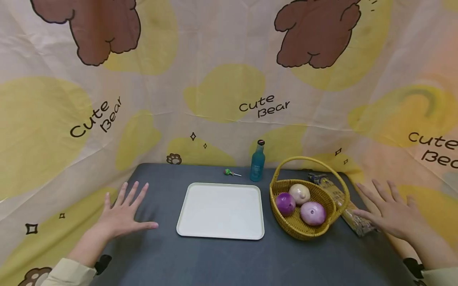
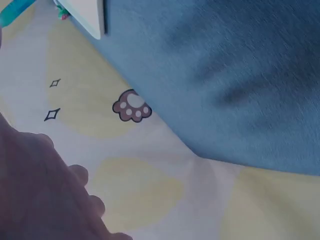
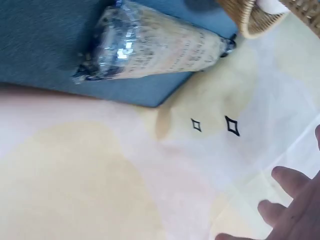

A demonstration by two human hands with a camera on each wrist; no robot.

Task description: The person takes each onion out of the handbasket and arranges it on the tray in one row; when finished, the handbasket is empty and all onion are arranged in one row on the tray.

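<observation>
My left hand (image 1: 123, 216) hovers at the table's left side with fingers spread wide, holding nothing. On the far right my right hand (image 1: 395, 210) is spread the same way, close to a clear printed packet (image 1: 343, 200). A wicker basket (image 1: 304, 234) with a tall handle stands between that packet and a white tray (image 1: 220, 210). Inside the basket lie a dark purple onion (image 1: 285, 204), a paler purple onion (image 1: 313, 213) and a whitish onion (image 1: 299, 194). In the right wrist view, the packet (image 3: 165, 45) lies along the table edge, apart from the fingers.
Behind the tray a blue bottle (image 1: 257, 163) with a dark cap stands upright, and a lollipop (image 1: 231, 172) with a green and red wrapper lies to its left. A bear-print cloth (image 1: 222, 91) hangs behind and around the dark grey table (image 1: 222, 262).
</observation>
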